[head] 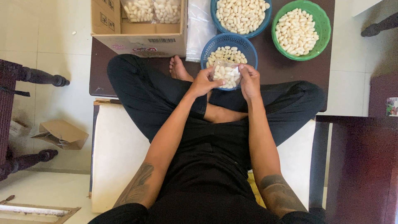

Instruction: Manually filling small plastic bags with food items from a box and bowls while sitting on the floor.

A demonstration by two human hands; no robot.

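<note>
Three baskets (229, 41) of cocoons lie before the crossed legs (166, 95); a carton (141, 39) sits to their left.

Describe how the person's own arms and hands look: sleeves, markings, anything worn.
Both arms are bare, with no sleeves showing. The left forearm and right forearm each carry a dark tattoo. The left hand and right hand show no gloves; rings cannot be made out.

Soft even daylight, faint shadows, sharp focus, slight edge distortion
</note>
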